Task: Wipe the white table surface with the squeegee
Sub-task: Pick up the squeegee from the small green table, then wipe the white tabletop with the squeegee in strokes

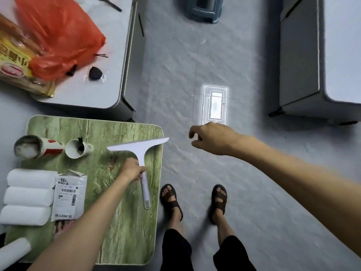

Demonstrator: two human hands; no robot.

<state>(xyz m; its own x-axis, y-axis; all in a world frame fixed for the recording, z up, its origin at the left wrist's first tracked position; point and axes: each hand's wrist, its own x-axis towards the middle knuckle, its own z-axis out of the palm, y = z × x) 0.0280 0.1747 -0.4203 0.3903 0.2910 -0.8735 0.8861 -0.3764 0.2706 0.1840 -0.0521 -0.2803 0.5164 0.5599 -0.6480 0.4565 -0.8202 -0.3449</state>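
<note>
A white squeegee [141, 148] with a wide blade and a long handle is over the green wood-grain table [125, 222]. My left hand [132, 170] grips its handle just below the blade. The blade reaches past the green table's right edge. My right hand [212, 138] hangs over the floor to the right, fingers loosely curled and holding nothing. A white table [109, 61] stands beyond the green one, at the upper left. Another white table [340, 55] is at the upper right.
On the upper-left white table lie an orange plastic bag [58, 38], a yellow snack pack [13, 65] and a small black object [94, 73]. The green table holds two tipped paper cups [77, 148], white rolls [29, 196] and a labelled packet [68, 198]. My sandalled feet [172, 200] stand on grey floor.
</note>
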